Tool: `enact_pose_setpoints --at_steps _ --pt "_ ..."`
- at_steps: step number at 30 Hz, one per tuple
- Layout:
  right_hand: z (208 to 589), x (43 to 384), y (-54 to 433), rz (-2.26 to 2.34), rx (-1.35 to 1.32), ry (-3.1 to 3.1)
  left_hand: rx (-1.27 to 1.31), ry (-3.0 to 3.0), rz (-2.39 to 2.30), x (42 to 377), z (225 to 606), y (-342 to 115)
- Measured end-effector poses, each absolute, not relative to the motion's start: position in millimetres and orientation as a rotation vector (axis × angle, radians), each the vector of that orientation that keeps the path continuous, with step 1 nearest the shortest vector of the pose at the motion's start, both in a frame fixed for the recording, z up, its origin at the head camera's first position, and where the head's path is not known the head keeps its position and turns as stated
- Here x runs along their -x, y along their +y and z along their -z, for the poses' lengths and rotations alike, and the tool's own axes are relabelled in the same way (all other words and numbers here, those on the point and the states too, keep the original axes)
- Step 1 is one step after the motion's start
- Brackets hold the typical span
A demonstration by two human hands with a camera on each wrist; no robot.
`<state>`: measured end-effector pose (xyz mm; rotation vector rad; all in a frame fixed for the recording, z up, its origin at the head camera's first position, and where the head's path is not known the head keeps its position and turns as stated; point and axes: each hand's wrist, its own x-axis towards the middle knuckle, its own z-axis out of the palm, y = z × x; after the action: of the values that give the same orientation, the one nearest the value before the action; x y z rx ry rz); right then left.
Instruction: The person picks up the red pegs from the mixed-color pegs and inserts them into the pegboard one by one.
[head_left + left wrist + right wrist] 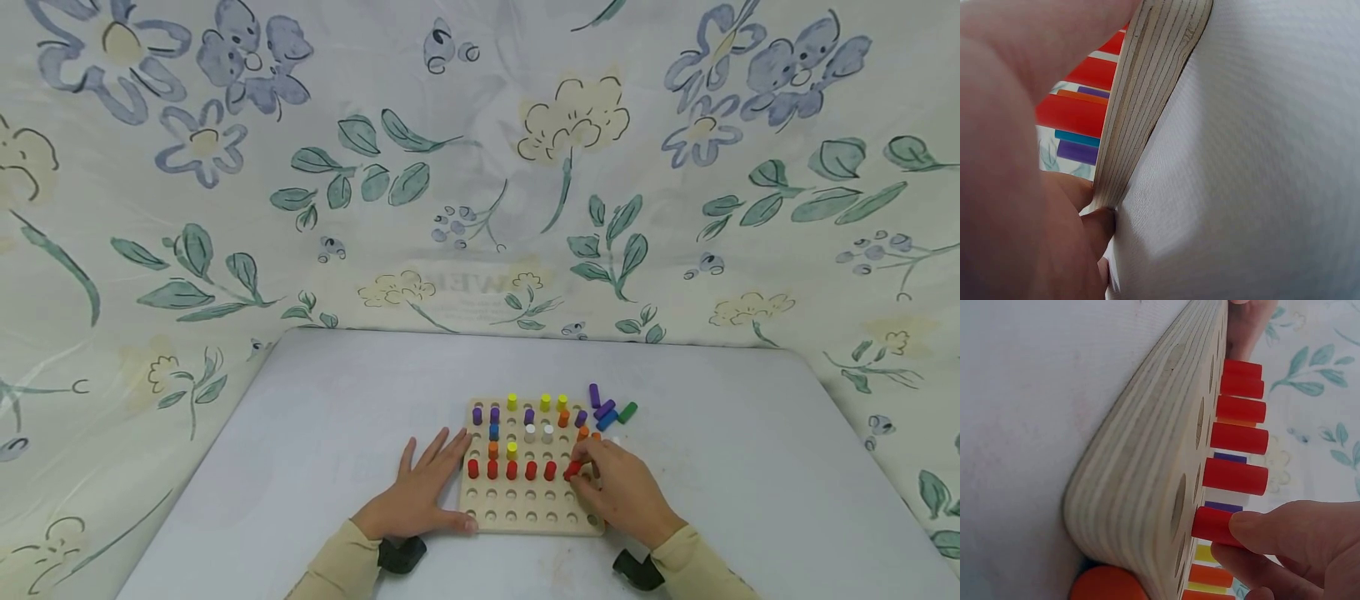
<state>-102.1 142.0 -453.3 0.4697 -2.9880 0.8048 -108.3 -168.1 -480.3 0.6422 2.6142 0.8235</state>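
A wooden pegboard (pixel 517 505) lies on the white table, its round holes partly filled with coloured pegs. My right hand (pixel 626 487) pinches a red peg (pixel 1213 525) between thumb and finger, its lower end right at a hole near the right end of the red row. Several red pegs (pixel 512 470) stand upright to its left in the same row. My left hand (pixel 420 492) is spread along the board's left side, fingertips against the edge (pixel 1147 81) and thumb near the lower left corner. Behind the red row stand yellow, purple, blue, white and orange pegs.
Loose purple, blue and green pegs (pixel 627 412) lie on the table (pixel 360 392) beyond the board's upper right corner. An orange peg (pixel 1109 586) lies beside the board's edge in the right wrist view. A flowered cloth (pixel 480 167) hangs behind the table.
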Motion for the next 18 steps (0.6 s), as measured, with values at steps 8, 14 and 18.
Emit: enact_pose_setpoints --at_steps 8,14,18 --pt "453.7 102.7 140.9 -0.808 -0.45 -3.016 -0.644 2.61 -0.827 108.4 480.3 -168.1" --pt "454.2 103.5 141.0 -0.797 -0.454 -3.014 -0.642 2.611 -0.827 108.3 479.8 -168.0" --pt "453.8 103.4 140.7 -0.789 -0.456 -3.015 -0.643 2.607 -0.833 108.1 479.3 -167.9"
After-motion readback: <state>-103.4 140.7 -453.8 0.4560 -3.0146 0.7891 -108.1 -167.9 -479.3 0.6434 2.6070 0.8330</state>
